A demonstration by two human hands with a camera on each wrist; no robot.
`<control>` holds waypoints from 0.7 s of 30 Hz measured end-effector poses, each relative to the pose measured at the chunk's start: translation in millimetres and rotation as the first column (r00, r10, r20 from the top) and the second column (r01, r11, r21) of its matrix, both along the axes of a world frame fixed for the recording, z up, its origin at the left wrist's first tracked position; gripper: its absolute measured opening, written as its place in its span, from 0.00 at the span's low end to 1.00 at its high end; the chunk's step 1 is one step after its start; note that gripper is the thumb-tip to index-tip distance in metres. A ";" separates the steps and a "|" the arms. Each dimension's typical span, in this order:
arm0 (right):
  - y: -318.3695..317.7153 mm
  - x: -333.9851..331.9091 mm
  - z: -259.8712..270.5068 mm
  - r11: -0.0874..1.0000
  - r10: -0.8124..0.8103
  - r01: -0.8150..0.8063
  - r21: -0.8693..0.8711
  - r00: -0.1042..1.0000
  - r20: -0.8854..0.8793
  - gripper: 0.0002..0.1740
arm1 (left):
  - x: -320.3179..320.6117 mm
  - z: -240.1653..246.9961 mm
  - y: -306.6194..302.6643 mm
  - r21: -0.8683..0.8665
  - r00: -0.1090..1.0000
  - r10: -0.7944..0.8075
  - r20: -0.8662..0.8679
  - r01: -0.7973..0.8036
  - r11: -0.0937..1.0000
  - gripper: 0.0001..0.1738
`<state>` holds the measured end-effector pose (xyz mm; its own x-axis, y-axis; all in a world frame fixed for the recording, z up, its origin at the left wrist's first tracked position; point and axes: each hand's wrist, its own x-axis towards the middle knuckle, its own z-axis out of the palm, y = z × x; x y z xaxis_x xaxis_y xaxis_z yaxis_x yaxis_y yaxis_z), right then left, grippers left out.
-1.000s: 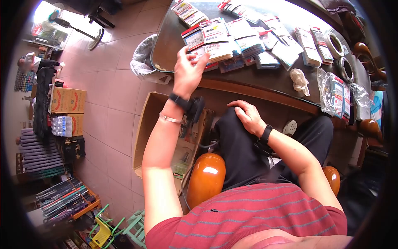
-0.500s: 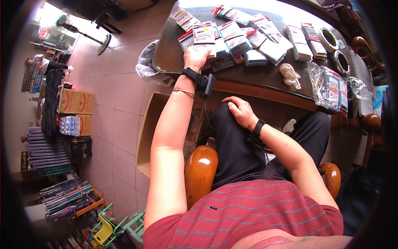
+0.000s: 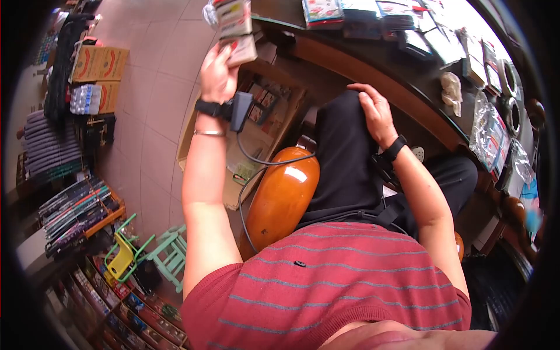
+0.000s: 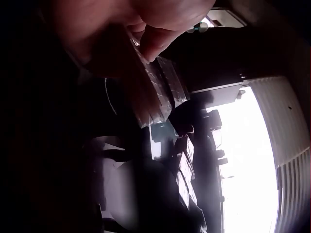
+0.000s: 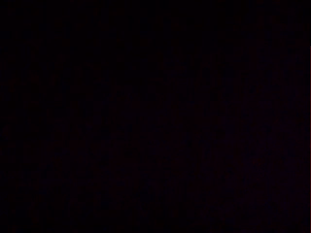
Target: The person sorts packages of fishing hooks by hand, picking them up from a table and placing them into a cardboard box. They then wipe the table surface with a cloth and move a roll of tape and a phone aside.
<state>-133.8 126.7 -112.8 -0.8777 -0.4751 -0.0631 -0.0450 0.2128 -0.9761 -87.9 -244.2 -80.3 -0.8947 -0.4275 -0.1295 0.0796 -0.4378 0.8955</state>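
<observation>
In the head view the left hand (image 3: 219, 74) grips a banded stack of flat packets (image 3: 234, 22) off the table's left corner, above the floor side of the cardboard box (image 3: 188, 137). The left wrist view shows the same stack (image 4: 148, 92) edge-on, with fingers (image 4: 160, 41) pressed on it. The right hand (image 3: 376, 114) rests on the knee, fingers relaxed, holding nothing. More packet stacks (image 3: 322, 11) lie on the dark table (image 3: 280, 23). The right wrist view is black.
An orange wooden armrest (image 3: 283, 195) with a cable over it stands beside the box. On the table lie a crumpled pale item (image 3: 451, 93), a plastic-wrapped pack (image 3: 491, 137) and tape rolls (image 3: 513, 116). Cartons (image 3: 99, 63) and a green stool (image 3: 169, 256) are at left.
The left hand has taken a stack from the table and carried it left, past the table's corner. The head view has shifted right and down. The right hand stays on the knee.
</observation>
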 end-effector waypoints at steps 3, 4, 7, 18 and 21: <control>-4.4 -2.5 -3.2 1.000 0.028 -0.028 -0.015 1.000 -0.003 0.17 | 83.5 -71.4 -45.2 0.084 0.976 0.109 0.191 -0.127 0.988 0.19; -5.2 -2.6 -1.2 0.999 0.035 -0.035 -0.009 0.999 0.003 0.17 | 105.8 -94.9 -52.7 0.037 0.956 0.083 0.282 -0.098 0.995 0.18; -11.2 -4.1 3.2 0.997 0.069 -0.067 -0.022 0.996 0.062 0.18 | 149.9 -158.6 -44.0 0.211 0.805 0.212 0.554 -0.382 0.900 0.15; -21.5 -4.1 16.4 0.997 0.074 -0.078 0.029 0.992 0.102 0.20 | 113.1 -380.5 -38.9 -0.059 0.451 0.317 0.835 -0.499 0.865 0.15; -24.3 -6.2 18.3 0.995 0.076 -0.082 0.052 0.992 0.104 0.21 | 98.7 -398.8 -37.8 -0.136 0.379 0.385 0.842 -0.540 0.830 0.18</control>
